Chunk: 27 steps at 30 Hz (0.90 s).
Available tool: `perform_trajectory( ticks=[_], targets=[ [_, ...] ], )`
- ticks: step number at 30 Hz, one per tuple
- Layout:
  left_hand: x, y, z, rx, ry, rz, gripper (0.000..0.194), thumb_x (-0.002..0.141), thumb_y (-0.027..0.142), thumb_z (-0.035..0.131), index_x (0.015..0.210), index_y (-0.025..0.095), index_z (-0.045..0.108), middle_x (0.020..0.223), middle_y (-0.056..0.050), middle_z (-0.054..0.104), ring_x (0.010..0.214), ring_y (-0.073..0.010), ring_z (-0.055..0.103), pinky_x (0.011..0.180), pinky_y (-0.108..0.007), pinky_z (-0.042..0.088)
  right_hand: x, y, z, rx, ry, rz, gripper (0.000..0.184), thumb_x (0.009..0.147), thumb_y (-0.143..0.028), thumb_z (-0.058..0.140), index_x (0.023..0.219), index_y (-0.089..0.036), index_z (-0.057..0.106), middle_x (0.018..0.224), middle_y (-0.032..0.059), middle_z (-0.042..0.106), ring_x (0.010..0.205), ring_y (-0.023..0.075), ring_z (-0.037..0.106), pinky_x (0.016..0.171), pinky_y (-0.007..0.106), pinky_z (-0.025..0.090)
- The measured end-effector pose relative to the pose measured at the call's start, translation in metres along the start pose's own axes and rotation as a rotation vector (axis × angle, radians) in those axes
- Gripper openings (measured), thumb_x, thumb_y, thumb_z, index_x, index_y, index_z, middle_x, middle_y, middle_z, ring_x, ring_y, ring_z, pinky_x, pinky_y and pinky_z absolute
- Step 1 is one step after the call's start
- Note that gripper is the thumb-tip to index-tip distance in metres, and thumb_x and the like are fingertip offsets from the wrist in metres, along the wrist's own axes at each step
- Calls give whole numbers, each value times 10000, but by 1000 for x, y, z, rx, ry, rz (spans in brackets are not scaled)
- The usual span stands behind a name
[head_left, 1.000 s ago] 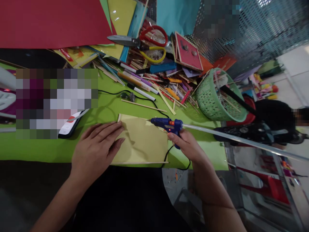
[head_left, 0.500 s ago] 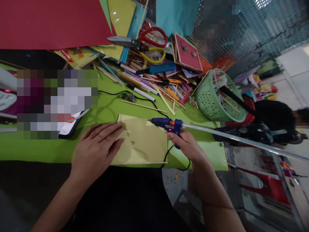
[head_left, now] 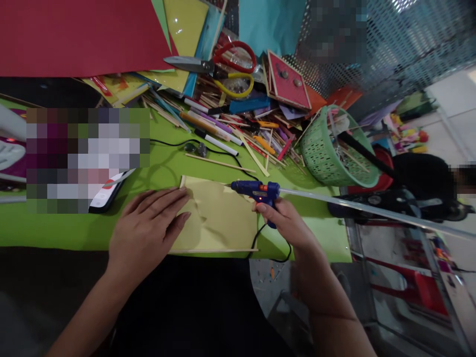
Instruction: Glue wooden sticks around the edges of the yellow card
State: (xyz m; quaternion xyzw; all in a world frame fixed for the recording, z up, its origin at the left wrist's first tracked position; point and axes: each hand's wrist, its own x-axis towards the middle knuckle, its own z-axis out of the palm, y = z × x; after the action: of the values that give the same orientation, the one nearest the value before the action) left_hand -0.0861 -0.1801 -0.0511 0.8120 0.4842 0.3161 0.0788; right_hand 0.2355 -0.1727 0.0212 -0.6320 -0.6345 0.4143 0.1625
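Observation:
My left hand (head_left: 147, 233) lies flat with fingers stretched out on the left part of a pale yellow paper sheet (head_left: 223, 218) on the green table cover (head_left: 67, 230). A thin wooden stick (head_left: 213, 251) runs along the sheet's near edge. My right hand (head_left: 288, 223) is wrapped round the grip of a blue hot glue gun (head_left: 255, 189), its nozzle pointing left over the sheet's far right corner. A long clear glue stick (head_left: 364, 210) juts out of the gun's back to the right. The gun's black cord (head_left: 260, 238) loops down by my wrist.
A phone (head_left: 107, 194) lies left of my left hand. Beyond the sheet lie several sticks, pens and markers (head_left: 217, 141), big scissors (head_left: 219, 67) and coloured paper sheets (head_left: 82, 34). A green perforated basket (head_left: 332, 148) stands at the table's right end.
The glue gun and my right hand have shifted slightly to the left. My left hand stays flat on the sheet.

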Motion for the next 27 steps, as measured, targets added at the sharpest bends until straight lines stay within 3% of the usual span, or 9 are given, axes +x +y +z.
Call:
perform_trajectory(
  ticks=[8,18,27],
  targets=[
    [0,0,0,-3,-7,-1,409,1021,291,629,1428,330,623,1369,-11,748,1199,-278,728,1087,-495,503,-6,3,-3,119,57,29,517,953,-661,622,1115,-192,766,845,49,687,776,196,588,731,323,468],
    [0,0,0,-19,-20,-9,416,1022,287,621,1435,332,627,1377,-13,744,1201,-288,727,1084,-511,507,-5,4,-3,76,32,27,580,948,-722,587,1158,-204,742,782,33,639,812,221,595,730,328,478],
    [0,1,-1,-18,-11,1,428,1018,281,626,1443,333,621,1374,-16,745,1198,-285,729,1082,-504,507,-3,0,-1,27,3,28,523,969,-694,565,1059,-206,734,733,19,583,770,212,564,693,319,456]
  ],
)
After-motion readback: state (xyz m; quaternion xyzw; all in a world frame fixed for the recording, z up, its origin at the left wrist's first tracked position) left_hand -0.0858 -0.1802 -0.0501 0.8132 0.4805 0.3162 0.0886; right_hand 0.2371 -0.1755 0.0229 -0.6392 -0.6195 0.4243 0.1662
